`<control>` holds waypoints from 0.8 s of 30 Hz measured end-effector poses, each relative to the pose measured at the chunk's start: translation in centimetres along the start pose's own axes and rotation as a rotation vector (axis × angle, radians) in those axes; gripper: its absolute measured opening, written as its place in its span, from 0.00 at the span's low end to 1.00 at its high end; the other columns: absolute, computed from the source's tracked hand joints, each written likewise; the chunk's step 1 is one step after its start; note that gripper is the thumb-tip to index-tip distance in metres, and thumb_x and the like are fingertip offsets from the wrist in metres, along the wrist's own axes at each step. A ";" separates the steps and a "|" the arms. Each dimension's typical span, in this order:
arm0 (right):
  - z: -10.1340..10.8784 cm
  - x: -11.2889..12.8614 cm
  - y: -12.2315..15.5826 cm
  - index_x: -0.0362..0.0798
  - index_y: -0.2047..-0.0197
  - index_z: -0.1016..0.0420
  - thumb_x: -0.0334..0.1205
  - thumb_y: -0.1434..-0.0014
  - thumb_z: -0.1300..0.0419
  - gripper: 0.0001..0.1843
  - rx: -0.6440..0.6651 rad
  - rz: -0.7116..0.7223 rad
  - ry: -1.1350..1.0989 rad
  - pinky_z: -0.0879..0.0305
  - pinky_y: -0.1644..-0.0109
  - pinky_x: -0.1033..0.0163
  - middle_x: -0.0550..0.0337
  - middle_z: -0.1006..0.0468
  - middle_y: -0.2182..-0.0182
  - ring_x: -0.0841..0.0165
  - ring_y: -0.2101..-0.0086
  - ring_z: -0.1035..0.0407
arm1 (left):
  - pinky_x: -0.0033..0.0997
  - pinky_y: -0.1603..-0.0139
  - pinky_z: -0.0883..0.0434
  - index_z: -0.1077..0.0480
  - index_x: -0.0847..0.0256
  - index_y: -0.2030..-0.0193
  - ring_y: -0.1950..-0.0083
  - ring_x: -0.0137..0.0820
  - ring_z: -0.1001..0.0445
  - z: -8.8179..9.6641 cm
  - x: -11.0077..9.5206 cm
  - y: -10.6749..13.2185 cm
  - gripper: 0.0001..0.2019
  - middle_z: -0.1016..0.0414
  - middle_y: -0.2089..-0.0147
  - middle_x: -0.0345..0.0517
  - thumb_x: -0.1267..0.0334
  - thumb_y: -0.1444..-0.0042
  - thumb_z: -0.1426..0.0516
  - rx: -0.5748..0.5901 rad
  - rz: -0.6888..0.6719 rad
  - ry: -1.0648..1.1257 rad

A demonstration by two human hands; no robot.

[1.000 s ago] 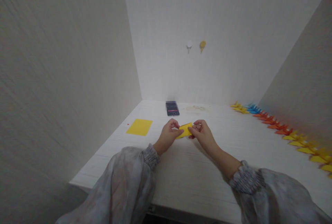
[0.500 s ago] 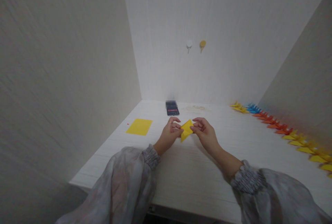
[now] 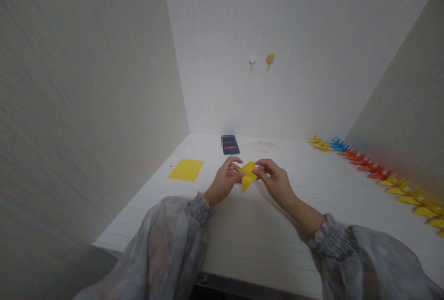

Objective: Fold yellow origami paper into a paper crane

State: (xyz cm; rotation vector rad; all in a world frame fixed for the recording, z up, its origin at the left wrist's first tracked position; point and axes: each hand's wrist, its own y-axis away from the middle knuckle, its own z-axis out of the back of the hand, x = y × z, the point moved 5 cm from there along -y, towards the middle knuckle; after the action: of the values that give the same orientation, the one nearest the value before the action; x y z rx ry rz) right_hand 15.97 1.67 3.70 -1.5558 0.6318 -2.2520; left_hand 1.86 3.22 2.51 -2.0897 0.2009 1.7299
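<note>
While both hands (image 3: 224, 181) (image 3: 277, 180) pinch folded ylw paper (image 3: 248, 176), ylw sheet (image 3: 186, 170) lies L, phone (image 3: 231, 148) behind, origami (image 3: 379, 176) R.

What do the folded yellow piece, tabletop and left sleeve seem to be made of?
Folded yellow piece: probably matte paper, given its pointed corner and flat facets. Tabletop: perhaps laminate or painted wood, pale with faint streaks. Left sleeve: apparently thin fabric, softly draped.

Dim light leaves the left wall (image 3: 93, 96) grainy.
</note>
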 end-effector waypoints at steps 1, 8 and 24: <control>0.0 0.1 0.0 0.49 0.64 0.33 0.41 0.51 0.43 0.09 0.000 0.002 0.008 0.33 0.68 0.61 0.61 0.30 0.75 0.69 0.73 0.33 | 0.26 0.70 0.31 0.44 0.60 0.60 0.73 0.23 0.31 0.1 0.0 0.0 0.17 0.37 0.73 0.34 0.66 0.57 0.43 -0.009 0.009 0.005; 0.0 -0.2 -0.1 0.49 0.64 0.30 0.42 0.52 0.42 0.11 0.004 0.000 0.013 0.33 0.68 0.62 0.61 0.30 0.75 0.70 0.74 0.34 | 0.26 0.70 0.31 0.45 0.59 0.62 0.73 0.23 0.31 0.1 0.3 -0.1 0.17 0.36 0.72 0.34 0.65 0.58 0.42 -0.005 0.022 0.033; 0.2 1.5 0.0 0.49 0.69 0.31 0.40 0.49 0.45 0.05 -0.004 0.201 0.141 0.35 0.67 0.62 0.57 0.31 0.69 0.69 0.70 0.35 | 0.31 0.68 0.30 0.47 0.59 0.64 0.73 0.22 0.31 0.1 0.5 -0.2 0.18 0.37 0.70 0.34 0.69 0.60 0.42 -0.098 0.045 0.125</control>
State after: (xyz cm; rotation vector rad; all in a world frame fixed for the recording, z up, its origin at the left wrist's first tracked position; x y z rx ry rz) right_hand 15.61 0.86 4.90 -1.2805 0.7933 -2.2215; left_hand 2.00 3.52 2.11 -2.2835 0.2050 1.6665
